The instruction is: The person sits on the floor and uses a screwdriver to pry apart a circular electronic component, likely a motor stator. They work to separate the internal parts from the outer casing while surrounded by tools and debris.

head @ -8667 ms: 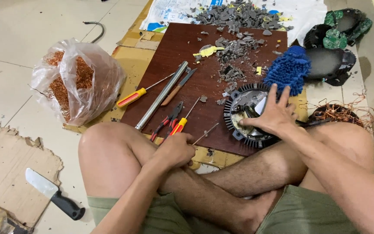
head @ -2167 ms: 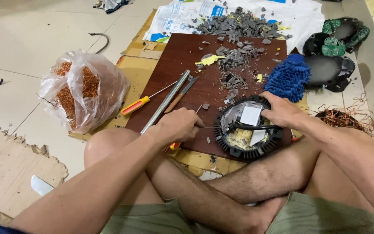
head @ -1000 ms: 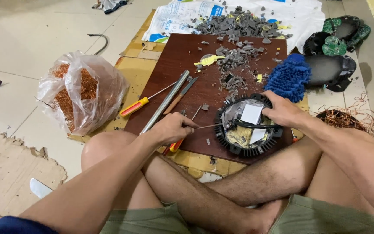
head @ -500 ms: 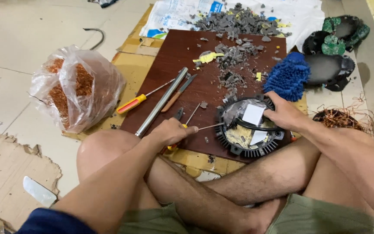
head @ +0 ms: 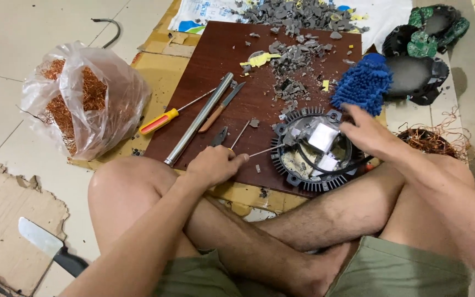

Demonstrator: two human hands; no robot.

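there — left hand [head: 215, 165] fisted round screwdriver [head: 262, 151], wrist low

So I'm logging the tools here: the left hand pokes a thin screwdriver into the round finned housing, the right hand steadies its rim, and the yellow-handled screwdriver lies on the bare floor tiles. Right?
Not quite. The head view shows the yellow-handled screwdriver lying on the brown board, not the floor tiles. The rest stands: the left hand pokes a thin screwdriver into the round finned housing, and the right hand steadies its rim.
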